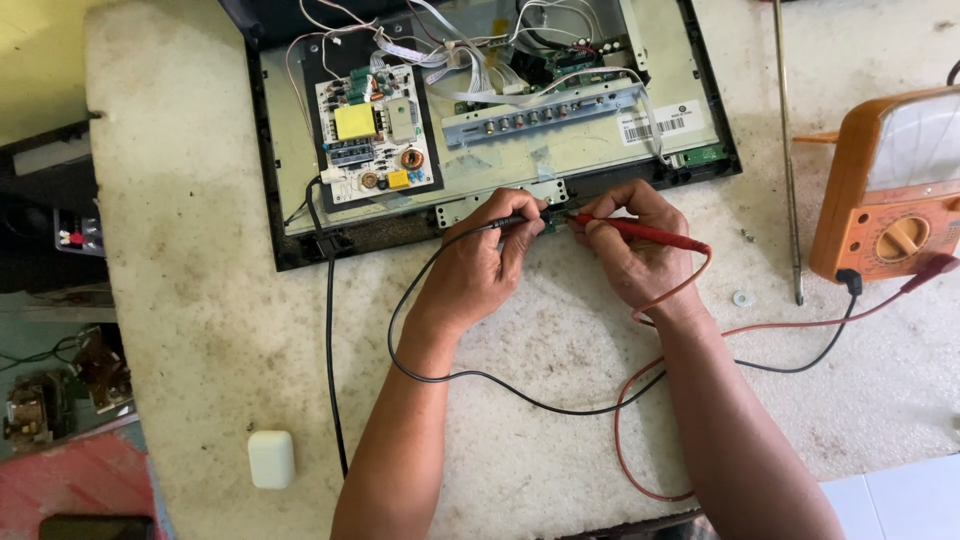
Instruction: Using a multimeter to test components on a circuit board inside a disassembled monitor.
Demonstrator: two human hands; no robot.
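Hands hold two meter probes at the near edge of an opened flat screen.
Left hand [478, 265] grips the black probe [510, 221], right hand [628, 250] grips the red probe [640, 233]; both tips meet at the screen [300, 170] frame's lower edge. Their leads loop over the table [180, 300] to an orange meter [890, 190] at right. A white block [271, 459] lies near the left forearm.

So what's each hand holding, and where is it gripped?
Left hand pinches the black probe near its tip; right hand pinches the red probe near its front.
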